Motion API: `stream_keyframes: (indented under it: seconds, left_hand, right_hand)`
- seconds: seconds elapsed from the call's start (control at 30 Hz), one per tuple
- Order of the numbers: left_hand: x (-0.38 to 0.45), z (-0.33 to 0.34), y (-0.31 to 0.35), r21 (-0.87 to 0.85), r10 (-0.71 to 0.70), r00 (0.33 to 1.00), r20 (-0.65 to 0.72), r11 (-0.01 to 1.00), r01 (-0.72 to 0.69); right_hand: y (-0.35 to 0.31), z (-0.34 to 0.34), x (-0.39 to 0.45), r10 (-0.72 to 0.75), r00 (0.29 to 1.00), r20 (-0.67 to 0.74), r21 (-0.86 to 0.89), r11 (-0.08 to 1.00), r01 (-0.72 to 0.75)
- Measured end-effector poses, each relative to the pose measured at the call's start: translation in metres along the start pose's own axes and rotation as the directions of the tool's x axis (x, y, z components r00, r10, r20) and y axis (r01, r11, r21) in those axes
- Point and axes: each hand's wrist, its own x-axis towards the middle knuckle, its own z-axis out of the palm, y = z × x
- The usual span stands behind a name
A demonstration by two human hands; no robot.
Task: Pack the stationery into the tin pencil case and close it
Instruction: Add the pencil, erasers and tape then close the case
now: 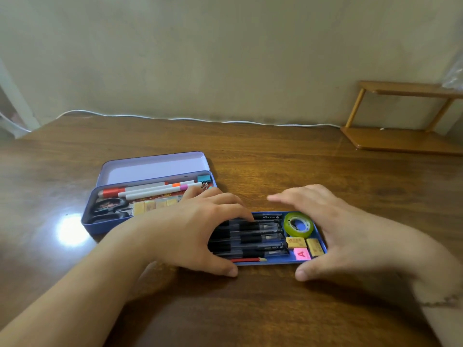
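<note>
A blue tin pencil case (100, 229) stands open at the left, its lilac lid (155, 169) tipped back. Inside lie markers (150, 190), black scissors (110, 209) and a teal binder clip (204, 178). In front of it a blue tray (275, 261) rests on the table with black pens (260, 236), a green tape roll (298, 225), yellow erasers (295, 242), a pink eraser (302, 253) and a red pencil (248, 259). My left hand (190, 231) spans the tray's left end, fingers on the pens, thumb at the front edge. My right hand (350, 234) curves around the right end, fingers spread, slightly blurred.
A low wooden shelf (400, 136) stands at the back right of the brown table. A white cable (175, 118) runs along the table's far edge against the wall. A bright light glare lies left of the case.
</note>
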Motion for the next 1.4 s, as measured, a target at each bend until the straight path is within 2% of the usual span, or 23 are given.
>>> stream_keyframes:
  seconds: [0.13, 0.23, 0.3, 0.43, 0.53, 0.63, 0.7, 0.87, 1.2, 1.4]
  left_hand:
    - [-0.002, -0.001, 0.003, 0.011, -0.008, 1.000, -0.010, 1.000, 0.008]
    - [-0.007, -0.009, 0.003, -0.138, -0.030, 0.996, -0.087, 0.990, 0.018]
    - [-0.016, -0.018, -0.006, -0.234, -0.096, 0.980, -0.176, 0.971, 0.053]
    - [-0.055, -0.034, -0.044, -0.160, -0.246, 0.914, -0.322, 0.966, 0.204]
    - [-0.101, -0.037, -0.076, -0.131, -0.449, 0.855, -0.261, 0.894, 0.429]
    - [-0.131, -0.030, -0.094, -0.265, -0.588, 0.791, -0.170, 0.800, 0.538]
    - [-0.138, -0.023, -0.101, -0.343, -0.587, 0.801, -0.121, 0.782, 0.521]
    - [-0.141, -0.015, -0.107, -0.472, -0.570, 0.808, -0.151, 0.759, 0.448]
    - [-0.135, 0.001, -0.073, -0.515, -0.508, 0.846, -0.164, 0.775, 0.366]
    - [-0.140, 0.009, -0.070, -0.557, -0.502, 0.837, -0.219, 0.768, 0.315]
  right_hand:
    - [-0.004, 0.012, 0.010, 0.056, 0.998, 0.004, 0.034, 0.998, -0.056]
    - [-0.007, 0.011, 0.011, 0.057, 0.998, -0.030, 0.080, 0.995, -0.055]
    - [-0.009, 0.012, 0.011, 0.067, 0.996, -0.052, 0.134, 0.989, -0.059]
    - [-0.010, 0.011, 0.009, 0.083, 0.990, -0.116, 0.179, 0.982, -0.061]
    - [-0.013, 0.011, 0.010, 0.092, 0.986, -0.141, 0.185, 0.981, -0.065]
    - [-0.014, 0.011, 0.012, 0.097, 0.983, -0.154, 0.203, 0.977, -0.064]
    - [-0.016, 0.012, 0.014, 0.076, 0.985, -0.158, 0.201, 0.979, -0.043]
    - [-0.023, 0.006, 0.019, 0.026, 0.987, -0.161, 0.229, 0.973, 0.012]
    - [-0.047, -0.007, 0.053, -0.047, 0.980, -0.192, 0.233, 0.968, 0.093]
    - [-0.053, 0.005, 0.075, -0.070, 0.975, -0.210, 0.236, 0.964, 0.120]
